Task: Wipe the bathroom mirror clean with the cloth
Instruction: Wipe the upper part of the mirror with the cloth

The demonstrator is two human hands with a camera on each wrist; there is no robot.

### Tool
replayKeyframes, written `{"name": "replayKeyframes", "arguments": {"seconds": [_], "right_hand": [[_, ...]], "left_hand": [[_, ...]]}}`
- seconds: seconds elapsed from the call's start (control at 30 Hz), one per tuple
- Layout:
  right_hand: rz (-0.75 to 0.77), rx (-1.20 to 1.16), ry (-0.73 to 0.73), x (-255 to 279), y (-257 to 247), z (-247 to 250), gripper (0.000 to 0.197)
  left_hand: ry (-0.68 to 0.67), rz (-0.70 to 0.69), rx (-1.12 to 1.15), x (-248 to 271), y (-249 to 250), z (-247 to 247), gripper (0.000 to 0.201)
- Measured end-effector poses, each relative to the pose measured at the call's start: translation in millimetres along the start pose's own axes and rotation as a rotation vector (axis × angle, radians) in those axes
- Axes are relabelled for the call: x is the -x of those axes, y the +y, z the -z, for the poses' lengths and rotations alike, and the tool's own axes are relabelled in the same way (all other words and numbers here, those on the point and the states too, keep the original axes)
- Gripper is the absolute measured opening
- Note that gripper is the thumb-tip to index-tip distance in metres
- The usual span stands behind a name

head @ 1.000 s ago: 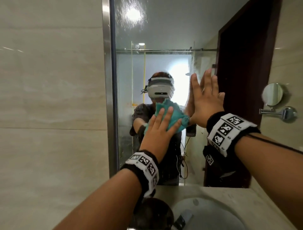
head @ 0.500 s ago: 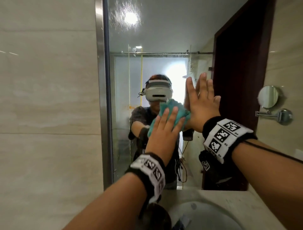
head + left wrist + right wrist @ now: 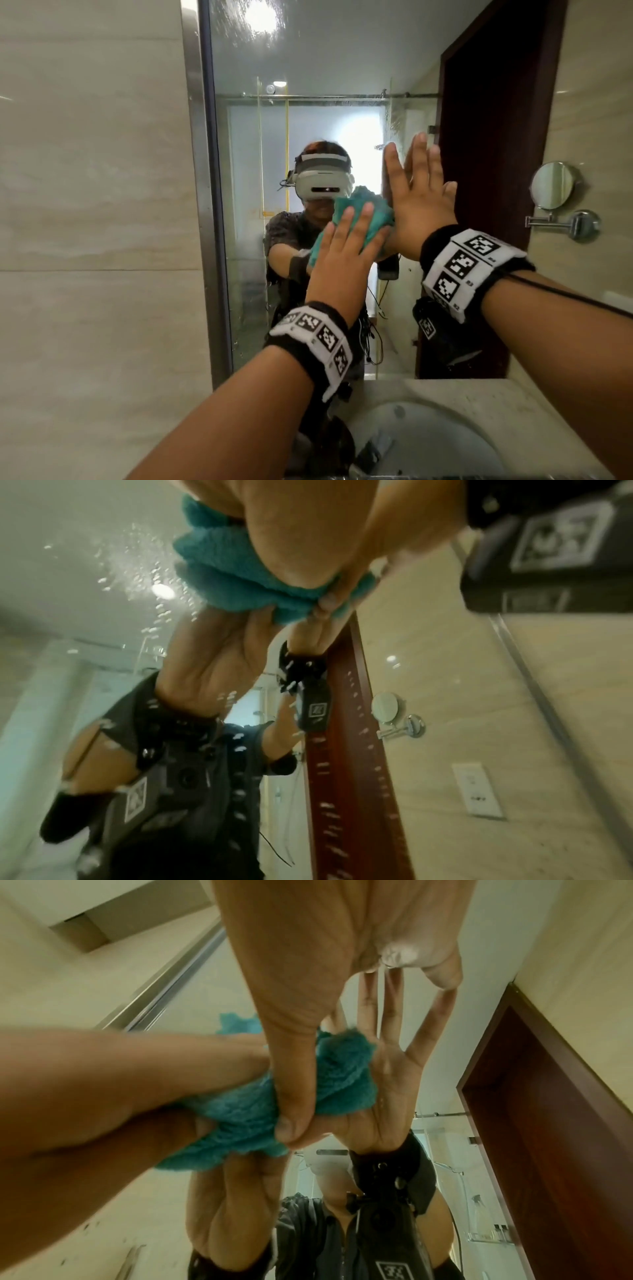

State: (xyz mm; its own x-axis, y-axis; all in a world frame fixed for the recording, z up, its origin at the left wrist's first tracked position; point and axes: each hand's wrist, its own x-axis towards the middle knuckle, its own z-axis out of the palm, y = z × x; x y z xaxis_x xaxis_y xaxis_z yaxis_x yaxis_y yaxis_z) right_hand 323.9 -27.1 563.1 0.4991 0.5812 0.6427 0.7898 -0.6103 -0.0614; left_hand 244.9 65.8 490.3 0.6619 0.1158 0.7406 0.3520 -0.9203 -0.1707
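Observation:
The bathroom mirror (image 3: 325,68) fills the middle of the head view, with water spots near its top. A teal cloth (image 3: 356,212) lies bunched against the glass at chest height. My left hand (image 3: 346,253) presses it flat to the mirror with straight fingers. My right hand (image 3: 418,202) rests open on the glass just right of the cloth, fingers pointing up. In the right wrist view the right hand (image 3: 308,961) has its thumb against the cloth (image 3: 240,1118). The left wrist view shows the cloth (image 3: 226,582) under the left hand (image 3: 308,528).
A steel frame (image 3: 202,171) edges the mirror on the left, beside a tiled wall (image 3: 96,205). Below are a stone counter (image 3: 513,404), a white basin (image 3: 428,442) and a dark tap (image 3: 325,445). A round swing-arm mirror (image 3: 551,185) sticks out from the right wall.
My left hand has slid the cloth up and to the right on the glass, up against the right hand's thumb. The right hand has stayed flat in about the same spot.

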Motion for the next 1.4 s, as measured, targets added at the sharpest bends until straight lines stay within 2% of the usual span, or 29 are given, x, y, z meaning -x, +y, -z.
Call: {"name": "replayKeyframes", "arguments": {"seconds": [0.13, 0.23, 0.3, 0.33, 0.43, 0.5, 0.57, 0.67, 0.73, 0.77, 0.83, 0.9, 0.93, 0.97, 1.03, 1.1, 1.17, 1.27, 1.33, 1.4], "right_hand": [[0.007, 0.015, -0.002, 0.7, -0.3, 0.4, 0.149], [-0.018, 0.019, -0.018, 2.0, -2.7, 3.7, 0.154], [-0.024, 0.023, -0.022, 2.7, -3.9, 4.7, 0.153], [-0.017, 0.019, -0.015, 2.4, -3.4, 4.3, 0.152], [-0.001, 0.013, 0.007, 1.9, -2.2, 1.8, 0.146], [-0.002, 0.025, 0.007, 2.1, -2.1, 1.4, 0.147], [-0.009, 0.029, -0.007, 2.3, -3.1, 2.7, 0.153], [-0.019, 0.023, -0.011, 1.8, -2.7, 3.1, 0.157], [-0.020, 0.025, -0.020, 2.4, -3.3, 3.2, 0.158], [-0.022, 0.027, -0.022, 2.8, -3.9, 3.4, 0.157], [-0.040, 0.039, -0.024, 5.3, -6.9, 4.4, 0.155], [-0.035, 0.061, -0.001, 9.4, -15.0, 4.7, 0.142], [-0.005, 0.071, 0.025, 11.2, -21.2, 4.4, 0.132], [0.042, 0.076, 0.041, 12.5, -29.1, 3.5, 0.124], [0.115, 0.050, 0.024, 12.9, -46.1, 0.9, 0.120], [0.091, 0.020, -0.030, 11.6, -57.9, -3.4, 0.123], [0.059, 0.018, -0.050, 10.1, -61.8, -8.8, 0.128], [0.058, 0.004, -0.048, 10.2, -59.6, -13.1, 0.133], [0.058, 0.007, -0.046, 10.7, -59.7, -13.0, 0.134], [0.050, 0.014, -0.043, 11.2, -61.7, -12.5, 0.134]], "left_hand": [[-0.059, -0.090, -0.099, -14.0, -19.6, 12.1, 0.072], [0.066, 0.050, -0.032, -44.2, -38.8, 37.9, 0.078], [0.105, 0.111, -0.002, -42.5, -39.8, 36.5, 0.079], [0.082, 0.093, -0.022, -33.2, -36.9, 30.5, 0.079], [-0.092, -0.107, -0.129, 6.5, -27.6, 7.7, 0.076], [-0.118, -0.148, -0.152, 10.1, -37.8, 6.8, 0.074], [-0.024, -0.058, -0.111, -9.3, -55.5, 22.3, 0.079], [0.107, 0.166, 0.053, -31.7, -72.4, 46.7, 0.078], [0.135, 0.206, 0.086, -20.2, -70.4, 39.4, 0.077], [0.120, 0.176, 0.053, -5.8, -66.4, 29.5, 0.079], [-0.035, 0.048, -0.061, 29.5, -57.6, 8.9, 0.082], [-0.195, -0.050, -0.146, 51.4, -60.3, 3.1, 0.080], [-0.216, -0.074, -0.157, 49.4, -67.8, 8.0, 0.079], [-0.200, -0.073, -0.161, 41.7, -76.9, 15.5, 0.078], [-0.082, 0.053, -0.113, 21.0, -95.7, 36.5, 0.076], [0.002, 0.201, -0.030, 4.2, -112.1, 58.1, 0.076], [0.035, 0.251, 0.008, 4.9, -117.8, 61.7, 0.078], [0.056, 0.238, 0.045, 36.4, -112.5, 32.7, 0.083], [0.015, 0.166, 0.019, 59.7, -113.2, 11.6, 0.087], [-0.009, 0.059, -0.036, 62.7, -125.5, 10.6, 0.087]]}}
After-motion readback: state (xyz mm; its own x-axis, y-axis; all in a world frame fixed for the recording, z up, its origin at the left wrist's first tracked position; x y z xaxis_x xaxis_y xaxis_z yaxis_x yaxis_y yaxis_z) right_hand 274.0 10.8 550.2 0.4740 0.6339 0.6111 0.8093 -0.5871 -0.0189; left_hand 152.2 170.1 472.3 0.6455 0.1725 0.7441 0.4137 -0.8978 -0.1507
